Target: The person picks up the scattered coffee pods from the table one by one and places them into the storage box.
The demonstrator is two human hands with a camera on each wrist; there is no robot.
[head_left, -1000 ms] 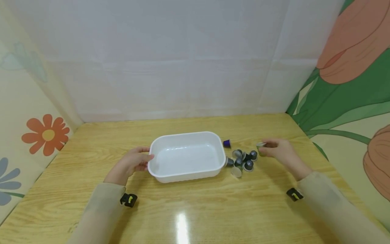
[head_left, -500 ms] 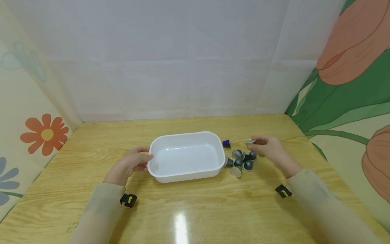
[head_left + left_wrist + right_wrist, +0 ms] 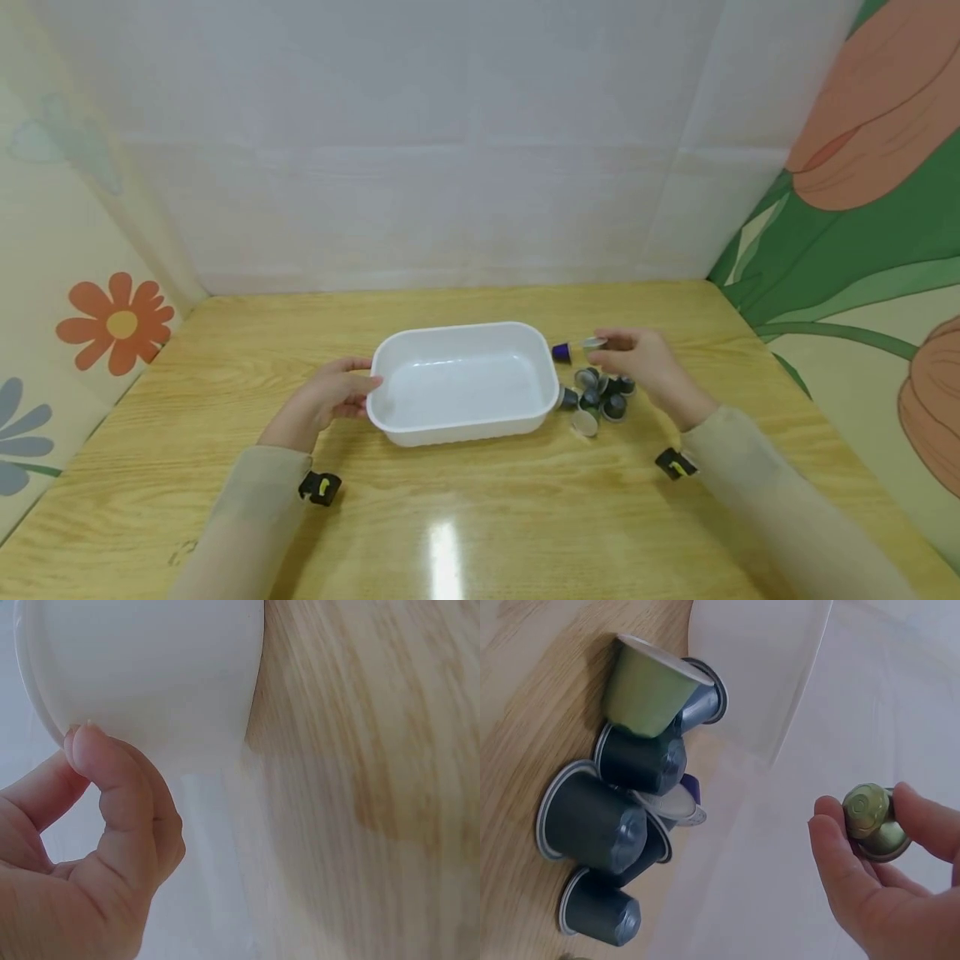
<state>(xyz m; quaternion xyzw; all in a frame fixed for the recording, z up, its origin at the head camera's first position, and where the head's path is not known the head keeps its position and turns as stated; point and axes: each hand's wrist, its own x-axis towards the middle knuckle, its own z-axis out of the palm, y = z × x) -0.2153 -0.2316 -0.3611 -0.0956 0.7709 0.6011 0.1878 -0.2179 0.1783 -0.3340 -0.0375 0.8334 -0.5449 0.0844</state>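
Observation:
My left hand [image 3: 330, 394] pinches the left end of a white rectangular tub [image 3: 386, 437], thumb on the rim and fingers outside. In the left wrist view that hand [image 3: 112, 825] grips the tub's rim [image 3: 30, 682]. My right hand [image 3: 645, 362] holds a green coffee capsule [image 3: 592, 342] above the table, right of the tub. The right wrist view shows the capsule [image 3: 866, 811] between thumb and fingers, its narrow end towards the camera. Beneath lies a heap of dark capsules [image 3: 592, 817] with another green capsule [image 3: 649, 686]. A purple capsule [image 3: 561, 353] lies behind the heap.
The wooden table [image 3: 480, 500] ends at a white cloth backdrop [image 3: 465, 167]. Flowered panels stand at both sides. The heap lies close against the tub's right end. Black wrist cameras [image 3: 320, 488] sit at both sleeves.
My right hand has lifted the green capsule and carried it left, from right of the heap to above its back edge. My left hand stays on the tub.

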